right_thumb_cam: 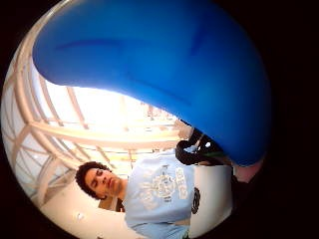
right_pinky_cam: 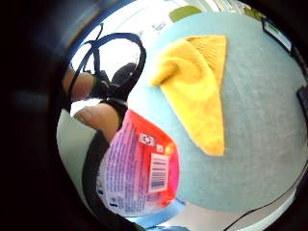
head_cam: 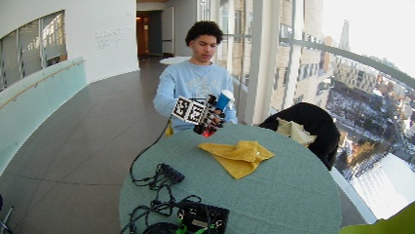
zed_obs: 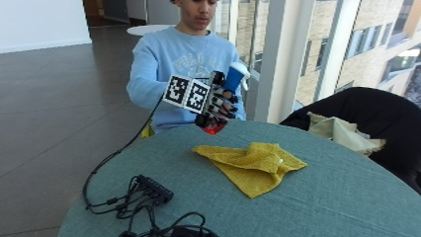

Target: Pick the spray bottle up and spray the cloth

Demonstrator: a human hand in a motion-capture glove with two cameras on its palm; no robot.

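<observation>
Crumpled yellow cloth [zed_obs: 253, 165] lies on our round teal table [zed_obs: 342, 197]; our black-gloved right hand [zed_obs: 216, 106] grasps the blue-topped red spray bottle [zed_obs: 230, 81] above it.

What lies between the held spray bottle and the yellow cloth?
Only bare table covering; the outside view shows nothing between spray bottle and yellow cloth.

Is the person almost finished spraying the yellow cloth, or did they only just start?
About halfway. Done: the spray bottle is already picked up; the gloved right hand holds it in the air above the table's near edge. In hand: bringing it toward the job. Left: the spraying itself. The yellow cloth lies crumpled on the table, apart from the bottle, and no spray or wet patch shows on it.
</observation>
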